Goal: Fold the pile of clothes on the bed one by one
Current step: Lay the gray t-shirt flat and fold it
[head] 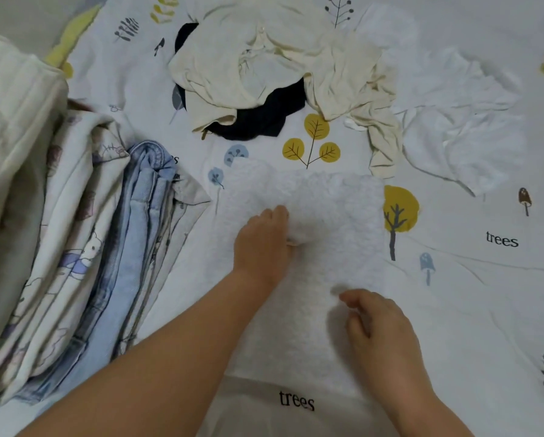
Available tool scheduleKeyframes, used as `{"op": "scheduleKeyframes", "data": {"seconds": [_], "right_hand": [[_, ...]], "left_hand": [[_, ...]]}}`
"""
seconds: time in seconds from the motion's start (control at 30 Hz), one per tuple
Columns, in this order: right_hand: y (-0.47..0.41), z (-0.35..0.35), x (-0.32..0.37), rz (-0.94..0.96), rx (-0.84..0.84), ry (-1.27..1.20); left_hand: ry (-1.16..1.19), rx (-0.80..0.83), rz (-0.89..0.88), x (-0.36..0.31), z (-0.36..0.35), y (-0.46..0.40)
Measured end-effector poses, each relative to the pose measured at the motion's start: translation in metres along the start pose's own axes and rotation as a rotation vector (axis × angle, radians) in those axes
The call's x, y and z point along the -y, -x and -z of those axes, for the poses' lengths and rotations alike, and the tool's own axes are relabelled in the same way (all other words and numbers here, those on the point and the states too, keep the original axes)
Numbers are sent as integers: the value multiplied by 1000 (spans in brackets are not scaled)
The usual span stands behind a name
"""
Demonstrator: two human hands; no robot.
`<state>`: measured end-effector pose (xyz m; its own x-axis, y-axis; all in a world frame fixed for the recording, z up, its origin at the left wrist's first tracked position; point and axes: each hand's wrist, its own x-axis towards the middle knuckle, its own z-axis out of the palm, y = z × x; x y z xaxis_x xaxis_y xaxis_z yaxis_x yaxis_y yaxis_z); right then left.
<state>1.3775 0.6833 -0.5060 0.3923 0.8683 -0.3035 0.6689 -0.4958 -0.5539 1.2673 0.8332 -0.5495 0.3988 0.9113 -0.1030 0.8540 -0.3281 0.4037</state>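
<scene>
A white fluffy garment [327, 209] lies flat in a long rectangle on the bed, in front of me. My left hand [264, 241] is on its middle, fingers curled and pinching a bunch of the fleece. Lower right on the garment, my right hand [381, 323] hovers with its fingers loosely curled and holds nothing. Behind the garment lies the unfolded pile: a cream garment [264, 67] crumpled over a dark navy garment [264, 118], with a white garment [453, 127] to the right.
A stack of folded clothes sits at the left: light blue jeans [138, 234] and a cartoon-print fabric [72, 222]. A cream quilt [9, 127] bulges at the far left. The bedsheet [485, 279] is white with tree and leaf prints.
</scene>
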Motion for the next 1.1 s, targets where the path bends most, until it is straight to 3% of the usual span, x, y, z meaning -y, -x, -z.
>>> {"op": "scheduleKeyframes", "data": {"seconds": [0.07, 0.17, 0.23, 0.3, 0.4, 0.53, 0.6, 0.7, 0.8, 0.87, 0.97, 1.1], "right_hand": [[-2, 2, -5, -14, -22, -12], [-1, 3, -11, -45, -53, -17], [-1, 2, -13, -63, -62, -11], [-1, 0, -15, -97, -74, -14], [0, -4, -13, -199, -82, -19], [1, -8, -10, -329, -11, -18], [3, -9, -12, -332, 6, -46], [8, -7, -16, -310, -71, -145], [15, -6, -19, -333, -60, -184], [20, -7, -21, -360, -2, -205], [29, -9, -23, -346, 41, -210], [41, -2, -30, -219, 51, -243]], "left_hand": [[340, -72, 196, 3, 7, -9], [911, -54, 754, 21, 21, -15], [985, -46, 961, 33, 29, -14], [837, -44, 938, 40, 32, -9], [606, 0, 743, 41, 38, 14], [234, 270, 418, 50, 37, 67], [359, 226, 404, 56, 35, 82], [657, -4, 583, 60, 36, 95], [375, -98, 574, 61, 36, 111], [253, -41, 547, 60, 36, 120], [253, 123, 546, 58, 37, 127], [508, 224, 439, 67, 45, 133]]}}
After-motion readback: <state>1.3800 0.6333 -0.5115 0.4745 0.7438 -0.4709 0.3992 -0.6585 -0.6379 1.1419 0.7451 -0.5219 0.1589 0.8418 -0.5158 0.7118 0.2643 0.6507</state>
